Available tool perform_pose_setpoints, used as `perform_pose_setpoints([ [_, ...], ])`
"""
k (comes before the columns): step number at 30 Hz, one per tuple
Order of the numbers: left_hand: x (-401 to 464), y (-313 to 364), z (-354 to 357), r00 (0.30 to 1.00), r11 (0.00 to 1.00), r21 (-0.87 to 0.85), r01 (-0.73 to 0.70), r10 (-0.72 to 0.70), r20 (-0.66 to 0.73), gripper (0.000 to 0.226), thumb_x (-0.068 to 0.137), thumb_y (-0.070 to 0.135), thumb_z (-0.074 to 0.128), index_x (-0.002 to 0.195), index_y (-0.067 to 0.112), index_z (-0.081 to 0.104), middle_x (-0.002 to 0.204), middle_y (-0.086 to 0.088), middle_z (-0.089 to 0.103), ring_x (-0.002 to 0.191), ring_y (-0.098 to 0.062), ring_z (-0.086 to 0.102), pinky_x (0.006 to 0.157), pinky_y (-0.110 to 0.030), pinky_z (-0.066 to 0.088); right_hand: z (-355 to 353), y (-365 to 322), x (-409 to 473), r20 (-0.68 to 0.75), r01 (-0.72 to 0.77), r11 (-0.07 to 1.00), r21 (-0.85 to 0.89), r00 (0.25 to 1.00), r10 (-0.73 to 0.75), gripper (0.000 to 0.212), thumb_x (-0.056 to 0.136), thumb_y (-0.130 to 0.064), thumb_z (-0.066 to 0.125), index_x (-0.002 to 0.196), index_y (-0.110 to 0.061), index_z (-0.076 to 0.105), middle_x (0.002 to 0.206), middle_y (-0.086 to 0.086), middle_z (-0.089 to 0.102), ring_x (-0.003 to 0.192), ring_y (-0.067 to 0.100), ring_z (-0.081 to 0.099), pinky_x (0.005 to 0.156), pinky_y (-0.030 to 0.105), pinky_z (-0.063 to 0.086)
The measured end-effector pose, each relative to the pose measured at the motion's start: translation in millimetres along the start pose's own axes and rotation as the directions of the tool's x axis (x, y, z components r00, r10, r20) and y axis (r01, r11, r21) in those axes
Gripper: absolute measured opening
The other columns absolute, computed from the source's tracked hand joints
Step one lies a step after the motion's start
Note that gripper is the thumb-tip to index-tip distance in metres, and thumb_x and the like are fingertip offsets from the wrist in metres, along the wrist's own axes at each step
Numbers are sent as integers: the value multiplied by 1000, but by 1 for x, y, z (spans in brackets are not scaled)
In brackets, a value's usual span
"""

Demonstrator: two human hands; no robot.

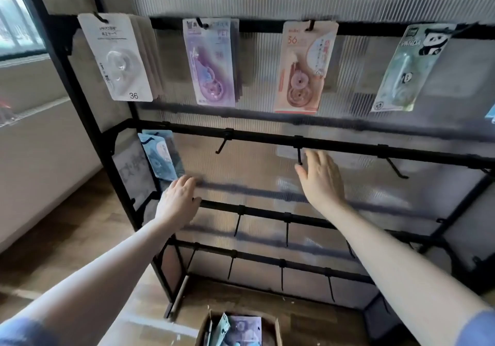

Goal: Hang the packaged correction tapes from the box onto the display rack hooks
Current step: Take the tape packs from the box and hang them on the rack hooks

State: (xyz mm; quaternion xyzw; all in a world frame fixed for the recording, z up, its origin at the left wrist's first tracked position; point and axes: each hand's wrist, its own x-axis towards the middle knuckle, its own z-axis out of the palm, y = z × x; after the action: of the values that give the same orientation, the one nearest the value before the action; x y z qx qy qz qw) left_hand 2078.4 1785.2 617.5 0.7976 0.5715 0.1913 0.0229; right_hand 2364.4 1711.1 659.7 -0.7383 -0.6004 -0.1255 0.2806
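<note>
1. Right hand (320, 178) is raised with fingers straight and spread, holding nothing; its fingertips lie just beside a bare black hook (299, 156) on the second rail of the display rack (80, 99), probably steadying or gauging that hook before a pack goes on it.
2. Left hand (179, 201) is lower and to the left, fingers loosely bent, empty as far as the view shows; its fingertips are at the bottom edge of the blue correction tape packs (160, 155) hanging at the left end of the same rail, seemingly settling them so they hang straight.
3. Outward along the second rail, two more hooks stand bare, one between the hands and one to the far right.
4. On the top rail, four hooks carry packs, each grouped by design so fronts face out: white packs (117, 58) at the left, then purple packs (210, 62), a peach pack (304, 66), and a panda pack (409, 69) hanging tilted at the right.
5. Lower rails hold only bare hooks.
6. Nearest the person, on the wooden floor, the cardboard box (276, 327) sits open with more packaged correction tapes (241, 329) inside, within reach below the rack; much of the hanging seems left to do.
</note>
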Motion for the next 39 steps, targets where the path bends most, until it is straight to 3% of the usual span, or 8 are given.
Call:
perform_pose_setpoints([
  [5, -14, -13, 34, 996, 999, 4, 32, -32, 78, 46, 87, 18, 54, 132, 12, 46, 137, -5, 45, 126, -26, 38, 100, -38, 34, 33, 9, -33, 103, -84, 996, 3, 991, 83, 59, 96, -34, 45, 144, -6, 27, 142, 15, 40, 127, 28, 41, 101, 33, 38],
  [16, -64, -27, 146, 970, 999, 14, 33, -36, 242, 46, 86, 14, 51, 131, 11, 47, 137, -8, 45, 126, -29, 37, 100, -41, 35, 131, 48, -116, 358, -134, 988, -72, 922, 151, 53, 97, -30, 46, 142, -6, 30, 140, 15, 41, 125, 29, 41, 100, 34, 36],
  [22, -113, -51, 223, 919, 999, -29, 45, -30, 392, 43, 84, 16, 56, 125, 4, 51, 133, -14, 48, 123, -34, 41, 104, -45, 34, 196, 63, -181, 522, -160, 981, -109, 831, 193, 54, 97, -30, 45, 143, -8, 28, 143, 15, 37, 130, 29, 38, 104, 36, 34],
  [27, -156, -69, 278, 872, 992, -65, 107, -62, 486, 45, 77, 17, 56, 119, 0, 55, 124, -20, 53, 116, -41, 48, 95, -52, 41, 238, 72, -239, 637, -128, 982, -139, 747, 187, 53, 97, -31, 43, 143, -11, 27, 143, 11, 37, 128, 26, 39, 102, 33, 36],
  [32, -191, -78, 331, 843, 998, 1, 65, -55, 536, 44, 91, 21, 52, 133, 9, 45, 141, -9, 42, 129, -27, 37, 100, -39, 33, 288, 86, -294, 707, -98, 980, -176, 680, 195, 54, 97, -31, 43, 144, -9, 27, 141, 11, 39, 129, 27, 37, 106, 34, 31],
  [39, -267, -116, 436, 764, 997, 26, 69, -69, 642, 45, 89, 19, 53, 132, 11, 44, 139, -5, 42, 126, -26, 38, 98, -36, 34, 370, 104, -391, 783, -79, 981, -175, 593, 187, 50, 96, -30, 45, 140, -10, 33, 134, 10, 44, 125, 27, 40, 103, 36, 32],
])
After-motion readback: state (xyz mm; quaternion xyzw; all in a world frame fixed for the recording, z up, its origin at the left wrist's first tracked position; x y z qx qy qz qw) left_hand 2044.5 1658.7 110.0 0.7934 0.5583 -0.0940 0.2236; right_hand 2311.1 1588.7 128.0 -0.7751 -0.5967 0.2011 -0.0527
